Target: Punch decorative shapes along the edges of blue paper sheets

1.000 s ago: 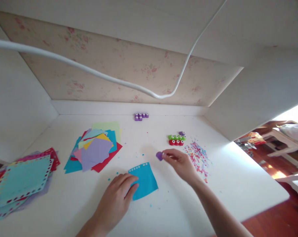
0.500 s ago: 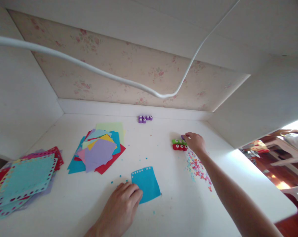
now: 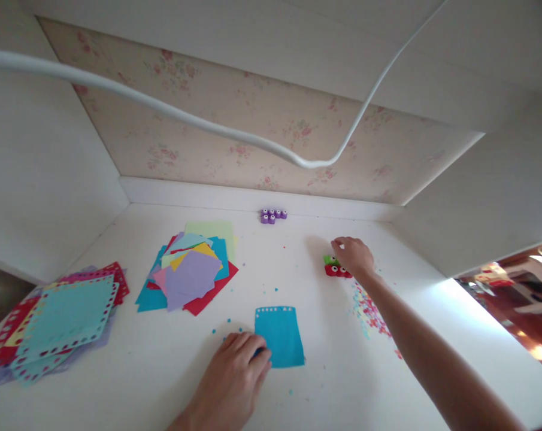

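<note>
My left hand (image 3: 235, 374) lies flat on the white desk (image 3: 324, 383), its fingertips on the near left corner of a blue paper square (image 3: 280, 334) with a row of punched holes along its far edge. My right hand (image 3: 354, 256) reaches out to a cluster of small green and red punches (image 3: 335, 267) and rests over them, fingers curled; what is under the fingers is hidden.
A loose stack of coloured paper squares (image 3: 192, 272) lies left of centre. A pile of punched sheets (image 3: 57, 317) sits at the far left. Small purple punches (image 3: 273, 215) stand by the back wall. Confetti (image 3: 370, 314) is scattered under my right forearm. A white cable (image 3: 185, 120) hangs overhead.
My right hand carried a small purple punch from beside the blue paper out to the green and red cluster. The left hand stayed on the blue paper. The view shifted slightly.
</note>
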Motion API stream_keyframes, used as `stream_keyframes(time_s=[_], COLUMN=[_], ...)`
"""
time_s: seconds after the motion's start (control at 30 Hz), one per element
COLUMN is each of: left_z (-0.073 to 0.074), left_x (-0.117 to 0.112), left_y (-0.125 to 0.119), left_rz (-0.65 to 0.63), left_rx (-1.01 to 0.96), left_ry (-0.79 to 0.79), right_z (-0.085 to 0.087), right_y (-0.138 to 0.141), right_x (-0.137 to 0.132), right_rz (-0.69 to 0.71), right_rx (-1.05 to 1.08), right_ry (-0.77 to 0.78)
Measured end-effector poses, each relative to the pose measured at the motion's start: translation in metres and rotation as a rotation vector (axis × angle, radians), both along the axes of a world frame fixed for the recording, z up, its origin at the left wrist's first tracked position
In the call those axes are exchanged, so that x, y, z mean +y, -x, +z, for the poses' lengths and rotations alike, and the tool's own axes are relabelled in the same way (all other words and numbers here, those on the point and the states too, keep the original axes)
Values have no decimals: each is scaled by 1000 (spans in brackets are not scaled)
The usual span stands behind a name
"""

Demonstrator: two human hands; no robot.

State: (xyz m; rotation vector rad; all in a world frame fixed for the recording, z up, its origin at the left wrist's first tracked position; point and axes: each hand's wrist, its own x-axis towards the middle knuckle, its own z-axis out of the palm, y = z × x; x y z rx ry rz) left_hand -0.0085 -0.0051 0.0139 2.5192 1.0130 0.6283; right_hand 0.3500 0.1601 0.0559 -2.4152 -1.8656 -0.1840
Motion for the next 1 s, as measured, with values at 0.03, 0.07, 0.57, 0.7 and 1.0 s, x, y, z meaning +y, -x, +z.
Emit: stream_keyframes(time_s=[0.03, 0.07, 0.57, 0.7, 1.0], left_z=[-1, -2, -17, -16, 0], left_x=[0, 0, 10, 9, 3], left_y=[0, -1, 4, 3, 1], left_rz=[6, 14, 88, 80, 105], left_rx=[-3, -7, 97, 133, 49], left_ry=[-15, -32, -162, -145, -84], right_z=[-1, -3, -34, -37, -21], right_y=[10, 22, 157, 157, 162], right_x=[4, 8, 118, 107, 33], right_rz=[30, 67, 329, 264, 364], right_rx=[19, 39, 340, 441, 841], right_ry=[0, 1, -38, -75, -200])
